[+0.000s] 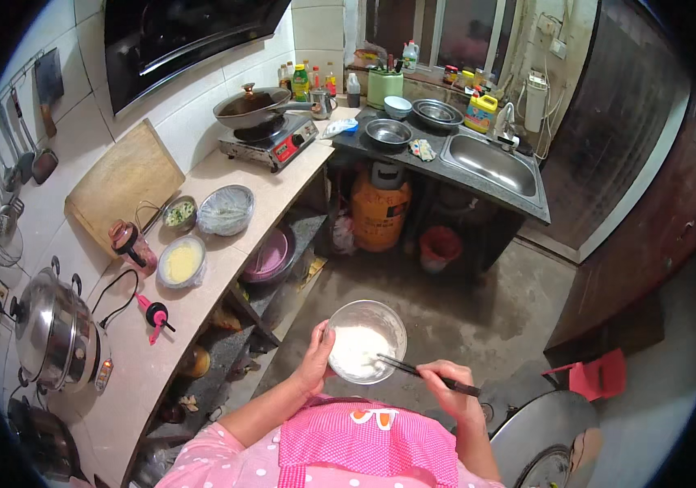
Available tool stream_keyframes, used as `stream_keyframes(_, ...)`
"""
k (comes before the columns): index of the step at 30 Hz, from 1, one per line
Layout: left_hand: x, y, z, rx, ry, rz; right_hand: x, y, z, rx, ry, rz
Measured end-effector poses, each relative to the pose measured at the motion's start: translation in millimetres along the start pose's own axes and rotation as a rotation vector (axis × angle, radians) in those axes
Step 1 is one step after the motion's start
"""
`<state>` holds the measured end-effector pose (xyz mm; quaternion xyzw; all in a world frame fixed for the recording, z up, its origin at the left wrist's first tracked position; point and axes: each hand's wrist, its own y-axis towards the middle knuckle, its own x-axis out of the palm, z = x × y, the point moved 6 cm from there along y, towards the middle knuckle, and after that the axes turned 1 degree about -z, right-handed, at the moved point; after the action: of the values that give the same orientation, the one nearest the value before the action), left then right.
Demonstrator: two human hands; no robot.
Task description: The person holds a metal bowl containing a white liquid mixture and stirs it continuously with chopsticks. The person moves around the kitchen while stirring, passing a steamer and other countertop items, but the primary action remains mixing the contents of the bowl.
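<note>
My left hand (316,361) grips the left side of a round bowl (392,315), holding it in front of my apron, above the floor. White flour or batter (354,349) lies inside the bowl; which of the two I cannot tell. Between the fingers of my right hand (450,387) is a pair of dark chopsticks (406,367), slanting left and down into the white stuff. Their tips touch it near the middle of the bowl. A pink checked apron (366,439) covers my front just below both hands.
On the left counter (213,305) stand a steamer pot (55,335), a plastic-wrapped bowl (226,210), a bowl of yellow food (182,262) and a portable gas stove (271,143) bearing a lidded pan (250,107). Beyond are a sink (494,165) and an orange gas cylinder (379,210).
</note>
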<state>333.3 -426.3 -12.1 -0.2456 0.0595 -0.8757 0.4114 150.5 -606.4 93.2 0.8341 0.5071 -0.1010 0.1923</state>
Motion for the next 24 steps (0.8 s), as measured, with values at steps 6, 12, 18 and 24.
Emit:
stream_keyframes(6, 18, -4, -5, -0.106, -0.076, -0.033, 17, 3, -23, -0.086, 0.014, -0.029)
stream_keyframes(12, 5, -3, 1, -0.010, -0.008, -0.021, -3, 0, -3, -0.030, -0.068, 0.035)
stream_keyframes(18, 15, -3, 1, -0.041, -0.093, -0.034, 20, 0, -24, -0.100, 0.045, -0.091)
stream_keyframes(24, 11, -10, 3, -0.070, -0.075, -0.015, 7, 2, -15, -0.199, -0.152, 0.092)
